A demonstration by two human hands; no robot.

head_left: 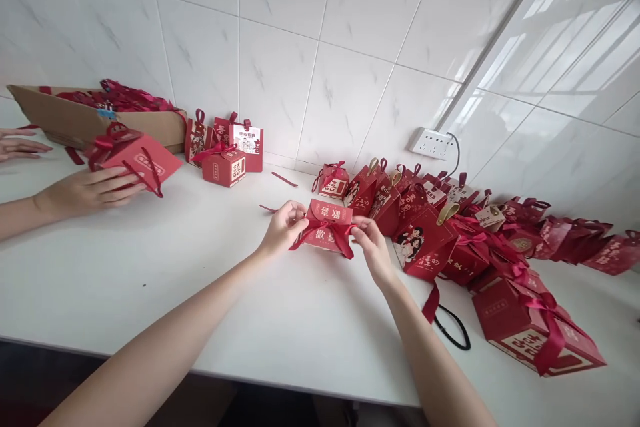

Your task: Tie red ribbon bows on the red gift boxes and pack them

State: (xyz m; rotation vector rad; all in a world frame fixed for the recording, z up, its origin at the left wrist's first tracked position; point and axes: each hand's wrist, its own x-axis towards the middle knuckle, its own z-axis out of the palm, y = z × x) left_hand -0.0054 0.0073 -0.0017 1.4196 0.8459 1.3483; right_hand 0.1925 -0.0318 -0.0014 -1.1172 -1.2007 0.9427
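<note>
A small red gift box (331, 210) with pale characters on its top rests on the white table in front of me. A red ribbon (327, 227) is tied in a bow across it, with its tails hanging over the near side. My left hand (284, 228) pinches the bow's left side between thumb and fingers. On the other side, my right hand (371, 243) has thumb and fingertips closed on the bow's right side. The box's side faces are mostly hidden by the bow and my fingers.
At left, another person's hand (95, 190) holds a red box (143, 160). Behind it stands a cardboard carton (155, 128) of ribbons. Several finished gift boxes (425, 240) crowd the right side, near a black loop (453, 328). A power strip (434, 143) is on the tiled wall.
</note>
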